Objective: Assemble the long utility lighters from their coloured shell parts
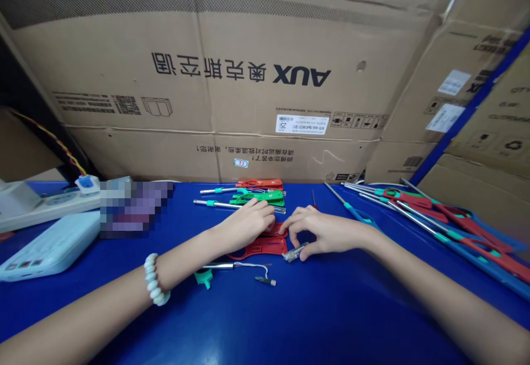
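Observation:
My left hand (247, 223) rests with fingers curled down on a red plastic lighter shell (260, 247) lying on the blue table (314, 321). My right hand (321, 230) pinches a small clear part (295, 252) at the shell's right end. A metal tube with a teal fitting and a thin white wire (232, 270) lies just in front of the left wrist, which wears a white bead bracelet (155, 287).
Green and red lighter shells with metal tubes (252, 194) lie behind the hands. Several long red and blue lighters (439, 218) are piled at the right. A white power strip (45, 202) and a pale device (49, 249) sit at the left. Cardboard boxes (248, 78) wall the back.

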The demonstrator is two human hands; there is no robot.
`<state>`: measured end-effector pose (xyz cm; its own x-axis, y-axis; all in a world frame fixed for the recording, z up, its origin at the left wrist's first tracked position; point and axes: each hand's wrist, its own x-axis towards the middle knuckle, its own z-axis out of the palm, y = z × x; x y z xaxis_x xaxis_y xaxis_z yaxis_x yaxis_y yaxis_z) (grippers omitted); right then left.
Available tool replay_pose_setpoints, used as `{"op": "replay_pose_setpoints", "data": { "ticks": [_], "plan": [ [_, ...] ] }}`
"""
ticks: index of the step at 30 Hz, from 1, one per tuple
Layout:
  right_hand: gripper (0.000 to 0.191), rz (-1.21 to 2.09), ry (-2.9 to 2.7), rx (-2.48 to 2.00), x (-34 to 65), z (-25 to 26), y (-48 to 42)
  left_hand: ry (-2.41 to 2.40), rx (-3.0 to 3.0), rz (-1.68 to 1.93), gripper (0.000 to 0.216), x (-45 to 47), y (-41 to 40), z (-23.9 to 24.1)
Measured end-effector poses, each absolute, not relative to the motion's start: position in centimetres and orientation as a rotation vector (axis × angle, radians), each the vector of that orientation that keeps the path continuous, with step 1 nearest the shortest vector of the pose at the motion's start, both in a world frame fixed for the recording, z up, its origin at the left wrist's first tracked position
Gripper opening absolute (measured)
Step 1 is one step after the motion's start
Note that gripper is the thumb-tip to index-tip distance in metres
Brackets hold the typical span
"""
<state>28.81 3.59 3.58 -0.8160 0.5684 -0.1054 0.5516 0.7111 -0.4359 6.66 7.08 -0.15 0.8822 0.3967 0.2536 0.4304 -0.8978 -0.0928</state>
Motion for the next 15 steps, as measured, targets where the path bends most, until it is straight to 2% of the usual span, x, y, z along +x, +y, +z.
{"op": "replay_pose_setpoints", "data": {
  "ticks": [11, 15],
  "plan": [
    [0.022, 0.737, -2.861, -0.96, 28.8, 3.5, 3.6, -0.879, -3.057, -0.674, 0.016, 5.3, 6.4, 0.7],
    [0.023, 0.749, -2.85, -0.947, 28.7, 3.6, 3.5, -0.944, -3.177, -0.91, 0.013, 4.6, 5.0, 1.0]
  ]
}}
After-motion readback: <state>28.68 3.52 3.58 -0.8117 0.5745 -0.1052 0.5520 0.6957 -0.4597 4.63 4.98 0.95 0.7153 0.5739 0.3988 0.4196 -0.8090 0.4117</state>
